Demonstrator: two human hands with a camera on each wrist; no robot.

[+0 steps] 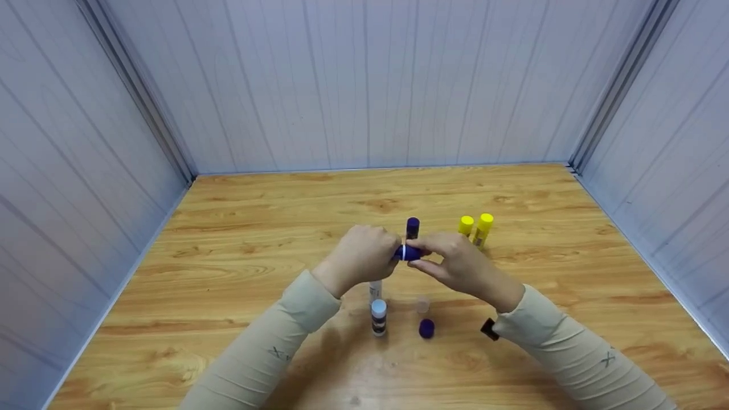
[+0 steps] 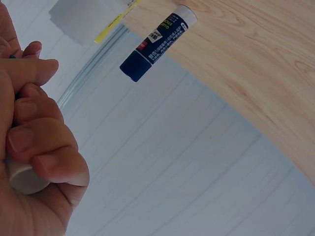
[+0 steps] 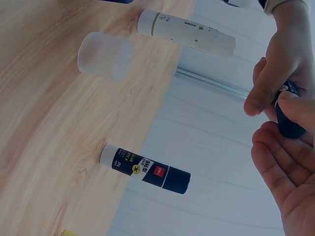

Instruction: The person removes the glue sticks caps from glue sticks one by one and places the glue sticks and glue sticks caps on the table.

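Note:
My left hand (image 1: 364, 254) grips a dark blue glue stick (image 3: 286, 89), whose pale base (image 2: 29, 180) shows below the curled fingers in the left wrist view. From the right, my right hand (image 1: 464, 266) pinches the stick's blue cap (image 1: 413, 253) between thumb and fingers. A white ring is visible on the stick between the hands. Just behind them, another blue glue stick (image 1: 413, 226) stands upright with its cap on. In the right wrist view, the right palm (image 3: 295, 189) faces up, its other fingers loosely bent.
Nearer me stand a white tube (image 1: 375, 290) and a dark-labelled stick with a pale top (image 1: 379, 319). Beside them are a translucent cap (image 1: 422, 306) and a loose purple cap (image 1: 426, 328). Two yellow glue sticks (image 1: 483, 228) stand behind my right hand. Pale panels enclose the wooden table (image 1: 256, 216).

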